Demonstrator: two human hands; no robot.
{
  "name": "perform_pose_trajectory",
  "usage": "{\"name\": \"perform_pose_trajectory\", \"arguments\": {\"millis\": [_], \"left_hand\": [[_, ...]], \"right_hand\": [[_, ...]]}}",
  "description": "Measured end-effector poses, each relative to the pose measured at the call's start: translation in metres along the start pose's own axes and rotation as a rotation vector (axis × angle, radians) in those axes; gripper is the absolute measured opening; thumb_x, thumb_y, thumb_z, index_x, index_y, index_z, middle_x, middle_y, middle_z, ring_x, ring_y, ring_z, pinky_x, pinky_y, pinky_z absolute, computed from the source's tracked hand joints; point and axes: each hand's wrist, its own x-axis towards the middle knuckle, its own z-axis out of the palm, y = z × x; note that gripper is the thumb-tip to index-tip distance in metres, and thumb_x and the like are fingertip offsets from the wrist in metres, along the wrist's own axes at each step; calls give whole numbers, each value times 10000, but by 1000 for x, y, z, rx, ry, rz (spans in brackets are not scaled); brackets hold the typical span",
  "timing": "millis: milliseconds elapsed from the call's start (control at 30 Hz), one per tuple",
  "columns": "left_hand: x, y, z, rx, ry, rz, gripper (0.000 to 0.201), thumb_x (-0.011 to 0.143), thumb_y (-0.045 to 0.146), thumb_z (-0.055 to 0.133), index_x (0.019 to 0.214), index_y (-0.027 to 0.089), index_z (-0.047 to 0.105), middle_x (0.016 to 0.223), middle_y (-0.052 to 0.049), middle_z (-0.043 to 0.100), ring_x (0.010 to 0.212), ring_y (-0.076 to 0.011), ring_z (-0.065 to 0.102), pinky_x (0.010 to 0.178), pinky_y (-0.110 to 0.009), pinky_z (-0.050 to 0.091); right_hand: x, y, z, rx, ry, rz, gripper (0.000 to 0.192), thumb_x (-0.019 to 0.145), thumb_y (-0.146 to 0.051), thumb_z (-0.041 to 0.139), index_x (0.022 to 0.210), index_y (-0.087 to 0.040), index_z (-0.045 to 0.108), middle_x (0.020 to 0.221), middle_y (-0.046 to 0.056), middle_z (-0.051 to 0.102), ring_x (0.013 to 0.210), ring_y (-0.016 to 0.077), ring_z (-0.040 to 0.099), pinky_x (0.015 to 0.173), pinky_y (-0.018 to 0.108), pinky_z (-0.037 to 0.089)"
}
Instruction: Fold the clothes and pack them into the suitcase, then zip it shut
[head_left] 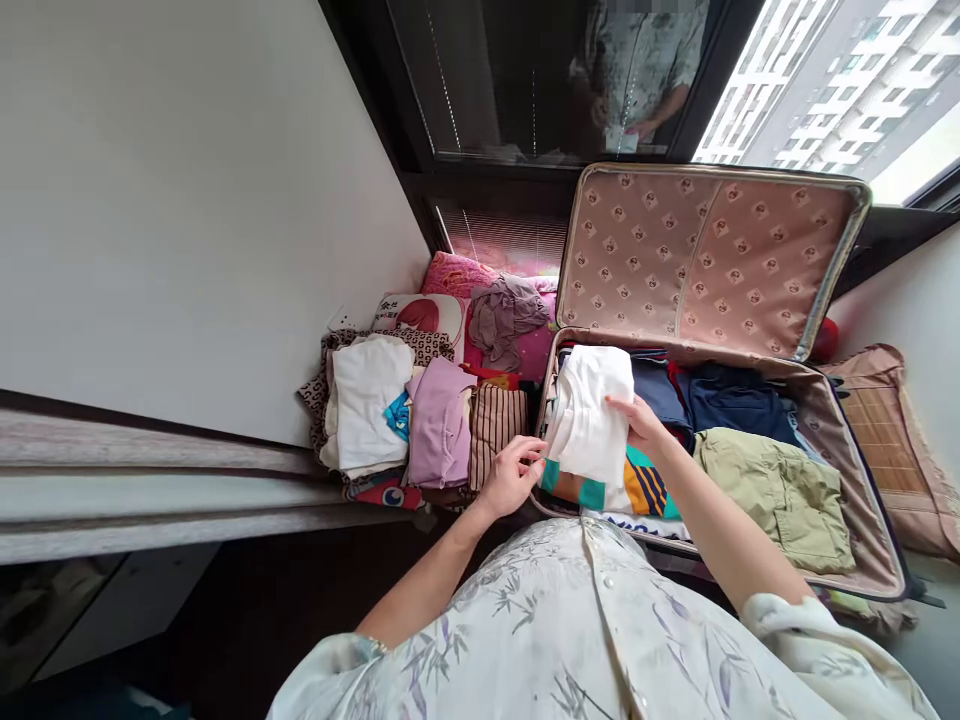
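Note:
A folded white garment (595,412) lies over the left part of the open suitcase (862,480). My right hand (639,420) grips its right edge, with the fingers partly hidden by the cloth. At the garment's lower left edge is my left hand (514,478), its fingers loosely bent and apart; whether the fingertips touch the cloth is hard to see. Beneath the white garment show clothes in teal, orange and white (637,485). Khaki clothing (776,495) and dark navy clothing (739,405) fill the suitcase's right part.
Left of the suitcase are a striped brown folded garment (496,425), a lilac one (440,420) and a white stack (373,400). Behind them lie a mauve crumpled cloth (506,315) and a printed pillow (424,318). The patterned suitcase lid (705,260) leans up near the window.

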Motion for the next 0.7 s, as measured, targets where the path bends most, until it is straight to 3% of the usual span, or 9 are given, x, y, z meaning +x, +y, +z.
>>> {"name": "perform_pose_trajectory", "arguments": {"millis": [133,200,267,400,500,600,700], "left_hand": [[-11,-40,-28,119,227,-42,283,912,240,577,1149,181,719,1180,-116,655,938,-168,687,682,-244,615],[-22,-64,-47,195,388,-77,286,908,240,568,1148,183,713,1149,-115,654,963,-185,682,696,-263,620],[-33,-87,-67,281,563,-146,291,902,241,569,1153,181,703,1159,-125,644,1012,-213,675,729,-300,629],[-51,-130,-106,413,831,-409,325,851,219,633,1170,167,676,1223,-159,630,1229,-307,616,972,-458,583],[-56,-156,-125,285,890,-636,423,797,212,729,1205,135,650,1272,-191,638,1353,-341,551,1145,-505,438],[-55,-176,-134,76,859,-726,485,788,268,789,1220,111,637,1246,-211,680,1238,-317,647,1066,-442,495],[-54,-188,-144,-13,859,-697,565,708,283,863,1207,126,649,1163,-172,728,1140,-299,693,976,-405,540]], "right_hand": [[25,25,8,-872,289,-271,853,852,-458,666,1604,-191,366,1600,235,426,1444,442,428,1084,640,435],[25,49,15,-1266,260,-439,792,926,-470,600,1635,-242,329,1701,212,245,1543,452,250,1131,671,353],[22,77,23,-1501,112,-565,700,975,-495,539,1627,-323,351,1734,154,184,1575,434,169,1150,667,322],[22,122,30,-1664,-43,-569,591,1021,-499,434,1596,-362,411,1710,139,268,1555,434,224,1160,689,292],[31,132,28,-1664,-62,-571,594,1017,-524,423,1588,-361,424,1696,146,291,1539,442,253,1151,715,289],[37,129,25,-1667,-79,-553,609,1017,-559,404,1591,-358,421,1694,152,285,1537,449,252,1142,719,296],[37,126,25,-1691,-85,-516,618,1025,-572,366,1604,-357,399,1704,147,263,1547,438,237,1147,699,300]]}}
